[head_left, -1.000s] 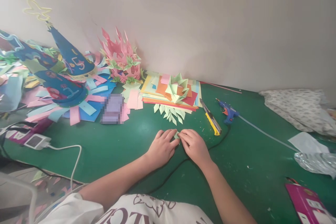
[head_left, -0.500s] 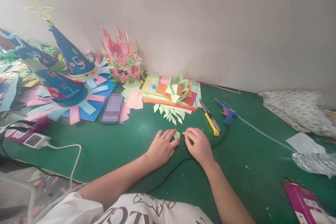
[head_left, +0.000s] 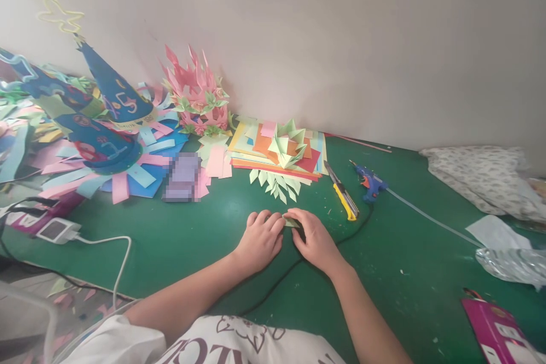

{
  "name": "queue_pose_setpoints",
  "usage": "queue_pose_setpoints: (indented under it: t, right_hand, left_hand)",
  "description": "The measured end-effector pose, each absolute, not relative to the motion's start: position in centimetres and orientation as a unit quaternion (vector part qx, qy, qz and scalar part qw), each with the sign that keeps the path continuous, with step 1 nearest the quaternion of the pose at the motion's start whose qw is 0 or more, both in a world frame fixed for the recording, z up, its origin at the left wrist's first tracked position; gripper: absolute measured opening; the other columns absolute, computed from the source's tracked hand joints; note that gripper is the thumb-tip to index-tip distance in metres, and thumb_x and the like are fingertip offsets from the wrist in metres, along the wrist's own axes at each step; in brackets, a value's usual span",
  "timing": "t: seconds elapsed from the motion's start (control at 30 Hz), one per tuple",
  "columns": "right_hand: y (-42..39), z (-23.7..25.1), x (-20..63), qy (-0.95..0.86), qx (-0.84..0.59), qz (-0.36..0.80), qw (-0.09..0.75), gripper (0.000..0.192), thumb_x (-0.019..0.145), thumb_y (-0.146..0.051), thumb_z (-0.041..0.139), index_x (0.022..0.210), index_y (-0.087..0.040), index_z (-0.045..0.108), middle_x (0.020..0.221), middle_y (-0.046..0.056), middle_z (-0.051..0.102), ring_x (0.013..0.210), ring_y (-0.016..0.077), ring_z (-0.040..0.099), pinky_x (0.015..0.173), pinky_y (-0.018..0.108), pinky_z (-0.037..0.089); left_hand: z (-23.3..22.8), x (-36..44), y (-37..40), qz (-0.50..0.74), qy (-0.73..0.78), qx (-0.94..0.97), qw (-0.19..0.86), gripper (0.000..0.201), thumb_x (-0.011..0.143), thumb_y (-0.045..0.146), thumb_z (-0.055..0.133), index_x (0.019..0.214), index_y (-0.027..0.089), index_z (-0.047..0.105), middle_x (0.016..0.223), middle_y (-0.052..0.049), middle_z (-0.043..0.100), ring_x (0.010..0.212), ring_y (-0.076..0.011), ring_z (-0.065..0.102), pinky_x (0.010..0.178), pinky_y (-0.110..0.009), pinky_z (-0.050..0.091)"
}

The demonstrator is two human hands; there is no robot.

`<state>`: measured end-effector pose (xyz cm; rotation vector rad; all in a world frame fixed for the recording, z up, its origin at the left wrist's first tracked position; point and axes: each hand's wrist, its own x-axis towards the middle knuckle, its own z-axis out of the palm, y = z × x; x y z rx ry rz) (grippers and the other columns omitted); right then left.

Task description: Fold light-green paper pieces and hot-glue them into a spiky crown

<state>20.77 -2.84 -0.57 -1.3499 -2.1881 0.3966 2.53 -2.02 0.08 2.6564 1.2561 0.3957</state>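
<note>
Both my hands rest on the green table (head_left: 179,239) near its middle. My left hand (head_left: 260,239) and my right hand (head_left: 313,239) meet over a small light-green piece of paper (head_left: 291,222), pinching it between their fingertips and pressing it against the table; most of it is hidden under the fingers. Just beyond the hands lie several folded light-green paper petals (head_left: 277,183) in front of a stack of coloured paper sheets (head_left: 273,151), which carries a light-green folded paper flower (head_left: 288,142).
A yellow utility knife (head_left: 343,193) and a blue glue gun (head_left: 370,181) lie to the right, its black cord running under my right arm. Blue paper cones (head_left: 106,108) and a pink paper flower (head_left: 196,94) stand at the left. A white charger (head_left: 55,229) lies front left, cloth (head_left: 482,173) far right.
My hands parted briefly, baring the green paper piece between them, then closed together over it again. Both hands sit slightly farther left than before.
</note>
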Motion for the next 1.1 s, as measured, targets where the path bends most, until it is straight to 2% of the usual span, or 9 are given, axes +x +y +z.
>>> queue_pose_setpoints:
  t: [0.33,0.47,0.67,0.77,0.87,1.1]
  right_hand:
    - [-2.1,-1.0,21.1,-0.776,-0.542,0.115,0.303,0.034,0.088,-0.012,0.036,0.122,-0.019,0.040,0.100,0.009,0.066,0.100,0.0240,0.059,0.087,0.045,0.046]
    - [-2.4,-0.7,21.5,-0.765,-0.548,0.094,0.325,0.028,0.088,-0.018,0.043,0.115,-0.020,0.046,0.103,0.009,0.064,0.104,0.0237,0.057,0.089,0.043,0.045]
    - [-2.5,-0.9,20.8,-0.796,-0.520,0.155,0.270,0.021,0.086,-0.025,0.054,0.106,-0.022,0.050,0.098,0.006,0.063,0.091,0.0215,0.060,0.078,0.037,0.050]
    - [-2.2,-1.0,20.8,-0.798,-0.519,0.160,0.262,0.016,0.088,-0.023,0.050,0.105,-0.022,0.051,0.098,0.006,0.063,0.091,0.0210,0.060,0.078,0.036,0.050]
    - [-1.8,-0.8,21.0,-0.816,-0.495,0.149,0.259,0.014,0.091,-0.019,0.045,0.102,-0.022,0.053,0.097,0.006,0.064,0.091,0.0206,0.059,0.081,0.038,0.048]
    - [-1.7,-0.2,20.9,-0.857,-0.448,0.084,0.239,0.021,0.093,-0.017,0.041,0.092,-0.021,0.062,0.100,0.006,0.064,0.098,0.0200,0.055,0.085,0.038,0.043]
  left_hand:
    - [0.5,2.3,-1.6,0.119,0.406,0.904,0.068,0.023,0.090,0.026,0.039,0.108,0.020,0.053,0.108,-0.007,0.059,0.100,-0.0235,0.046,0.085,-0.041,0.033]
    - [0.3,2.4,-1.5,0.130,0.409,0.900,0.082,0.026,0.090,0.026,0.039,0.109,0.020,0.054,0.111,-0.008,0.058,0.100,-0.0236,0.045,0.087,-0.042,0.033]
    - [0.1,2.2,-1.1,0.171,0.421,0.881,0.133,0.026,0.092,0.022,0.035,0.105,0.021,0.057,0.107,-0.006,0.061,0.096,-0.0221,0.045,0.086,-0.041,0.032]
    - [0.0,2.0,-0.8,0.184,0.421,0.873,0.162,0.028,0.091,0.016,0.033,0.102,0.022,0.059,0.104,-0.004,0.063,0.095,-0.0211,0.044,0.087,-0.041,0.032]
    - [-0.3,1.9,-0.6,0.183,0.420,0.873,0.169,0.033,0.089,0.011,0.035,0.109,0.024,0.058,0.104,-0.004,0.063,0.096,-0.0209,0.044,0.087,-0.041,0.032]
    - [-0.6,1.9,-0.3,0.184,0.395,0.885,0.161,0.037,0.086,0.008,0.037,0.110,0.023,0.059,0.121,-0.004,0.059,0.110,-0.0216,0.043,0.091,-0.041,0.031]
